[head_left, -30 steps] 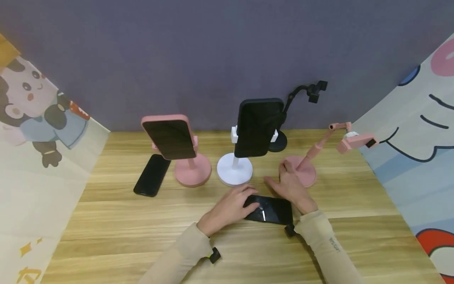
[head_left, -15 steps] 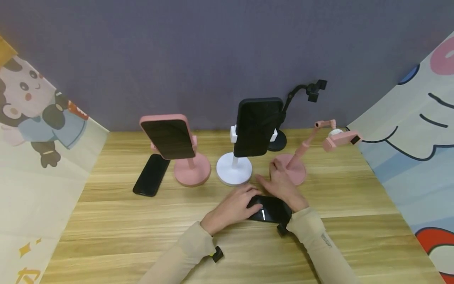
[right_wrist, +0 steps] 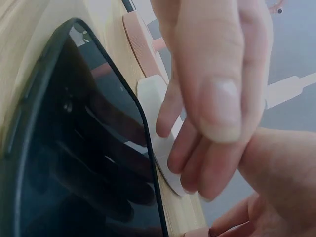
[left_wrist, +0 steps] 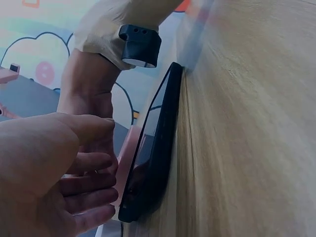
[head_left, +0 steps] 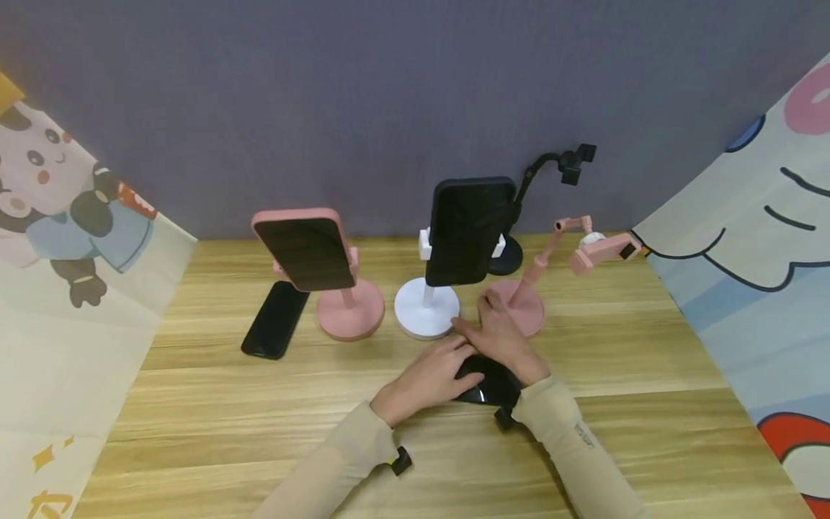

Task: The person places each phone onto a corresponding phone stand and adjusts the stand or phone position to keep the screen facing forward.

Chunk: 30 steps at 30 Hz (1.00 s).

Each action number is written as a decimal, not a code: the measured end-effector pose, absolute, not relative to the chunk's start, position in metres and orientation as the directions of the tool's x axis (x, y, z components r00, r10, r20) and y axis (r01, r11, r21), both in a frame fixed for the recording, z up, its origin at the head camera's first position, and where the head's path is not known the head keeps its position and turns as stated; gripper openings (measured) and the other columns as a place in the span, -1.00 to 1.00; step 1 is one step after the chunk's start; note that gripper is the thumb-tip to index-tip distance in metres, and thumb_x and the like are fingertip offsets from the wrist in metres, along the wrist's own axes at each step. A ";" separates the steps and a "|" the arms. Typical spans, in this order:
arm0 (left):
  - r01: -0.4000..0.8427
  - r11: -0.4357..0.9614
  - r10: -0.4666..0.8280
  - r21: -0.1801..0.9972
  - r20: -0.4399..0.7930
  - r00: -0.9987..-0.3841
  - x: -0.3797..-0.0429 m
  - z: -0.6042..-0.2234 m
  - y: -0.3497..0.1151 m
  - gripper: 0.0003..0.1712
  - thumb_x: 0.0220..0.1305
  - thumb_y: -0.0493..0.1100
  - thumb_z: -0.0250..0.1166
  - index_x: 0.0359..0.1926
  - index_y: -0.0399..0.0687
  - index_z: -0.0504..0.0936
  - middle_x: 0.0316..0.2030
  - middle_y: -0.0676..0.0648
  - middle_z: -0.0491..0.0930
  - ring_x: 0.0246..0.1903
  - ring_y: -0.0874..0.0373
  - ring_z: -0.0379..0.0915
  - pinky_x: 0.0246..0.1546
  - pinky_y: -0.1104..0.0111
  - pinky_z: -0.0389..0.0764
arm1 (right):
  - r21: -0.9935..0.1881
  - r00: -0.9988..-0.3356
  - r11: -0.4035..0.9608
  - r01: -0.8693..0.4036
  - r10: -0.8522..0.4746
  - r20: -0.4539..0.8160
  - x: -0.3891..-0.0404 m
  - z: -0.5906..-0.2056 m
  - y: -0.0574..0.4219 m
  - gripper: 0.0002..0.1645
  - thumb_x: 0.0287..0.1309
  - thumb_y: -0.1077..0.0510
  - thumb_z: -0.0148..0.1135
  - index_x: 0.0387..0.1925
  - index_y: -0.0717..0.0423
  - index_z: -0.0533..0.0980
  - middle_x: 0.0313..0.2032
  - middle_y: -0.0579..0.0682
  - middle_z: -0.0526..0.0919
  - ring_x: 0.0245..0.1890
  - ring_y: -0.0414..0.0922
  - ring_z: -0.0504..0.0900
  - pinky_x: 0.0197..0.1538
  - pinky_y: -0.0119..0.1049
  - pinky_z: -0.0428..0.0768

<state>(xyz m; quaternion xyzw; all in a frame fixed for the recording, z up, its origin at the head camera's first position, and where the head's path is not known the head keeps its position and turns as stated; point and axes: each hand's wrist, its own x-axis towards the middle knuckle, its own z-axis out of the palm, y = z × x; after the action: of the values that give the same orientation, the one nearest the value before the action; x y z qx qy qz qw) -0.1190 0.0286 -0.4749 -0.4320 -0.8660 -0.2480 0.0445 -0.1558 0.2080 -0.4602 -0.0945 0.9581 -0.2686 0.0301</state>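
My right hand (head_left: 504, 339) has its fingers bent onto the left edge of the round base of a pink phone stand (head_left: 527, 317), with the thumb spread to the left. That stand's clamp carries no phone. A black phone (head_left: 486, 382) lies face up on the table, partly covered by both hands in the head view. Over its left end is my left hand (head_left: 431, 378), fingers loosely extended and holding nothing. In the left wrist view a gap shows between those fingers (left_wrist: 91, 200) and the phone's screen.
A white stand (head_left: 428, 313) holds a black phone (head_left: 470, 231) upright. Left of it, another pink stand (head_left: 350, 317) bears a pink-framed phone (head_left: 305, 249). A black phone (head_left: 275, 321) lies flat at far left. Behind stands a black gooseneck holder (head_left: 509, 256), before a grey wall.
My right hand has moved left, and the pink stand has slid left with it, closer to the white stand. My left hand has shifted slightly right over the phone.
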 end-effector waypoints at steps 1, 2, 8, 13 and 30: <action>0.769 0.507 0.726 0.389 0.288 -0.625 -0.119 -0.474 0.029 -0.59 0.42 0.02 0.36 0.09 -0.18 0.67 0.06 -0.09 0.61 0.07 0.08 0.58 0.19 0.31 0.58 | -0.526 -0.979 0.833 -0.172 -0.203 -0.001 -0.156 -0.460 0.208 -0.14 0.41 -0.22 0.21 0.17 0.57 0.40 0.38 0.46 0.26 0.29 0.32 0.43 0.36 0.16 0.47; 0.766 0.510 0.729 0.391 0.276 -0.627 -0.119 -0.474 0.029 -0.58 0.43 0.02 0.35 0.12 -0.19 0.66 0.09 -0.10 0.61 0.11 0.08 0.57 0.22 0.31 0.57 | -0.535 -0.979 0.827 -0.173 -0.203 0.004 -0.157 -0.460 0.208 -0.21 0.41 -0.22 0.22 0.08 0.53 0.45 0.38 0.46 0.28 0.29 0.32 0.44 0.35 0.17 0.48; 0.724 0.531 0.739 0.441 0.178 -0.650 -0.121 -0.468 0.033 -0.46 0.47 0.04 0.30 0.32 -0.16 0.57 0.30 -0.07 0.53 0.33 0.10 0.44 0.40 0.32 0.42 | -0.621 -0.972 0.755 -0.210 -0.228 0.051 -0.162 -0.459 0.216 -0.47 0.46 -0.11 0.20 -0.44 0.24 0.40 0.09 0.40 0.51 0.26 0.28 0.47 0.33 0.17 0.46; 0.706 0.544 0.736 0.452 0.147 -0.661 -0.123 -0.464 0.037 -0.45 0.49 0.07 0.27 0.33 -0.13 0.54 0.26 -0.06 0.55 0.27 0.12 0.47 0.35 0.34 0.46 | -0.689 -0.956 0.683 -0.240 -0.288 0.048 -0.161 -0.458 0.229 -0.51 0.46 0.00 0.22 0.07 0.40 0.54 0.29 0.40 0.46 0.37 0.27 0.40 0.45 0.23 0.35; 0.741 0.554 0.757 0.379 0.142 -0.638 -0.132 -0.460 0.058 -0.30 0.52 0.13 0.19 0.48 -0.19 0.39 0.44 -0.18 0.39 0.41 0.03 0.36 0.45 0.31 0.35 | -0.919 -0.948 0.236 -0.316 -0.100 0.301 -0.147 -0.420 0.323 -0.66 0.53 0.30 0.04 0.13 0.47 0.55 -0.02 -0.05 0.77 -0.05 -0.37 0.71 0.03 -0.57 0.63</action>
<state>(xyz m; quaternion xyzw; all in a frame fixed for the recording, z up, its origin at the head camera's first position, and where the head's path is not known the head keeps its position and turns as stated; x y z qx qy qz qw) -0.1315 0.0583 -0.4601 -0.4250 -0.8812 -0.2061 -0.0190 -0.1466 0.3227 -0.4201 -0.1333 0.7809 -0.6036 -0.0896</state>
